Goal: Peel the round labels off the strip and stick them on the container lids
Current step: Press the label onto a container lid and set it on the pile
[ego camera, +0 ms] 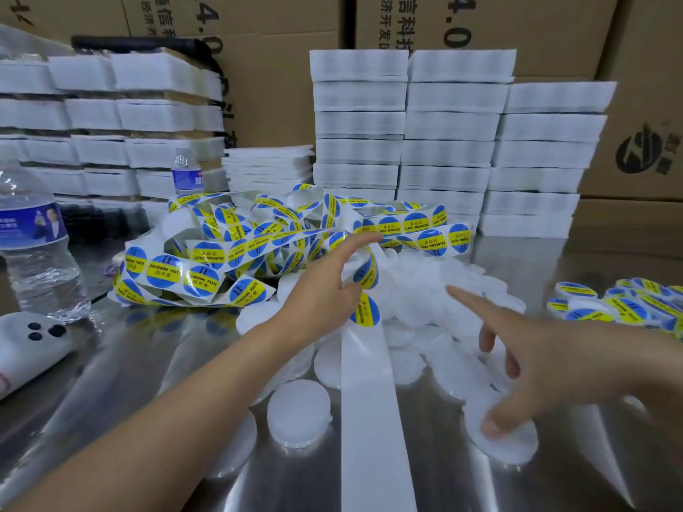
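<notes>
Label strip (369,393), draped over the lid pile (417,290) and clamped in the curled fingers of the left hand (325,290), should be held taut while a lid (513,441) at the pile's near edge is steadied under the spread fingers of the right hand (569,367).

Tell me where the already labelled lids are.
In the head view, the labelled lids lie at the far right of the metal table, just beyond the right hand and right of the plain lids.

Shiny metal table (129,364) with white lids (298,404), tangled label strip (229,249), water bottle (37,253), foam stacks (443,142), labelled lids (628,304)
</notes>
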`<state>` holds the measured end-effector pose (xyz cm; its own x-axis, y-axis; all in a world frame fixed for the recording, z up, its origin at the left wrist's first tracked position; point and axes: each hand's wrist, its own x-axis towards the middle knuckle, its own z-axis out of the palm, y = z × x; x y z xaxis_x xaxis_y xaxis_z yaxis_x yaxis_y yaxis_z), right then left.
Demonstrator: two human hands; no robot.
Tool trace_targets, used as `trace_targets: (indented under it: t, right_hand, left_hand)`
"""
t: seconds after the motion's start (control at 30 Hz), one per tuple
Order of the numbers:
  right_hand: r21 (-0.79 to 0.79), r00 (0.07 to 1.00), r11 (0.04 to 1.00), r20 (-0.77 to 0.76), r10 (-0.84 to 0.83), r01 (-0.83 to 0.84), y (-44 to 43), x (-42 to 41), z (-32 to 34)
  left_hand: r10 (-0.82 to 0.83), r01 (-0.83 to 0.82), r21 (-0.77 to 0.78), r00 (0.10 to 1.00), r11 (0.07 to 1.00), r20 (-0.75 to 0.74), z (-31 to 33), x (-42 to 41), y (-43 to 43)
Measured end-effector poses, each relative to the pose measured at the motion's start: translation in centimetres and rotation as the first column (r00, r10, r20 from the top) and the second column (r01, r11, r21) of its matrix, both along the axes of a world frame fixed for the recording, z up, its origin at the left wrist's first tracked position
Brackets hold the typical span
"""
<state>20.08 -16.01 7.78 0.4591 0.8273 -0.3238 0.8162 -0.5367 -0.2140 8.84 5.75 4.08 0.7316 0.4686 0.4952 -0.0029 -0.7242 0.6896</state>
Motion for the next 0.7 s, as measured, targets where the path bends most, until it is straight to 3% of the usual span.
trace_targets:
  t: [0.1, 0.27, 0.43, 0.7]
  right_hand:
    - [-0.102, 0.995, 0.991, 0.045, 0.094, -0.089, -0.2, -0.8, -0.5]
    - [-0.083, 0.986, 0.99, 0.111, 0.121, -0.112, 0.2, -1.9, -0.9]
    - [0.138, 0.997, 0.988, 0.006, 0.075, -0.075, 0.3, -0.9, -0.5]
    - [0.481, 0.994, 0.871, -0.012, -0.109, 0.102, 3.1, 1.2, -2.9]
  left_hand:
    - [-0.032, 0.036, 0.098, 0.999, 0.995, -0.04, -0.2, -0.1, -0.5]
    - [0.041, -0.012, 0.193, 0.989, 0.981, -0.144, -0.2, 0.2, -0.5]
    - [0.034, -0.013, 0.172, 0.992, 0.985, -0.124, 0.1, -0.2, -1.0]
    - [0.06, 0.038, 0.29, 0.945, 0.956, -0.322, -0.4, 0.2, -1.4]
